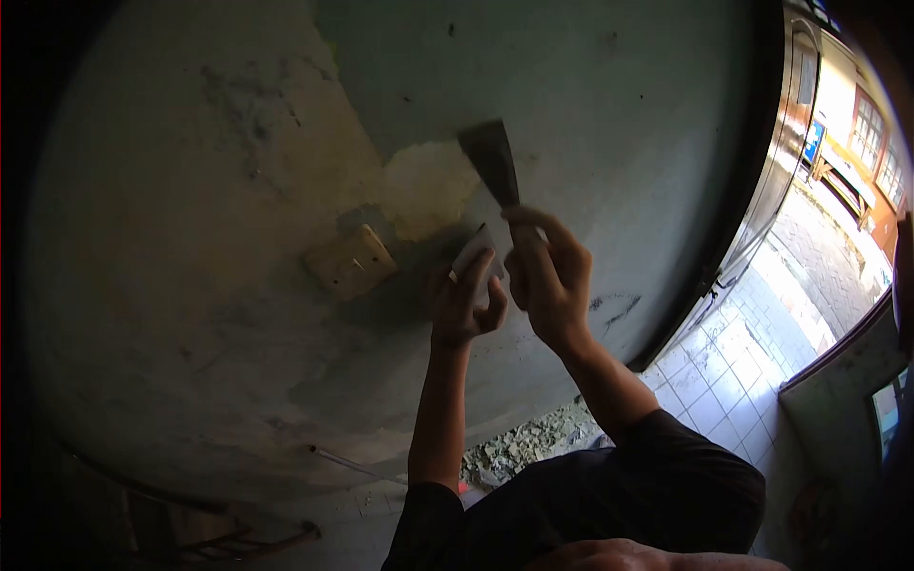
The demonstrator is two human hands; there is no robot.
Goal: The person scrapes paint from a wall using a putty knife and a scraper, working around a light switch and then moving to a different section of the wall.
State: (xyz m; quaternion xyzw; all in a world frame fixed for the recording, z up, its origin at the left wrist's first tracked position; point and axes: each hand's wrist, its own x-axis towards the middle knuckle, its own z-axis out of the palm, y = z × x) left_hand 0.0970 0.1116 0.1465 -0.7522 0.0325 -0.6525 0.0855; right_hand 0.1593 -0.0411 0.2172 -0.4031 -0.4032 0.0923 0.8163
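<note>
My right hand [554, 276] is wrapped round the handle of a scraper [492, 160]. Its wide dark blade points up and lies over the green-painted part of the wall [571, 95]. Beside it, my left hand [464, 303] has its thumb and fingers closed about a small white, flat-sided piece [476, 249] close to the wall. I cannot tell whether that piece is fixed to the wall. Just above it is a pale yellowish patch [424, 186] with ragged paint edges.
A wooden block [350, 264] with a light peg sits on the wall to the left. Paint flakes and rubble [528, 443] lie along the wall's foot, near a thin rod [357, 463]. An open doorway [809, 219] and tiled floor [709, 371] are at right.
</note>
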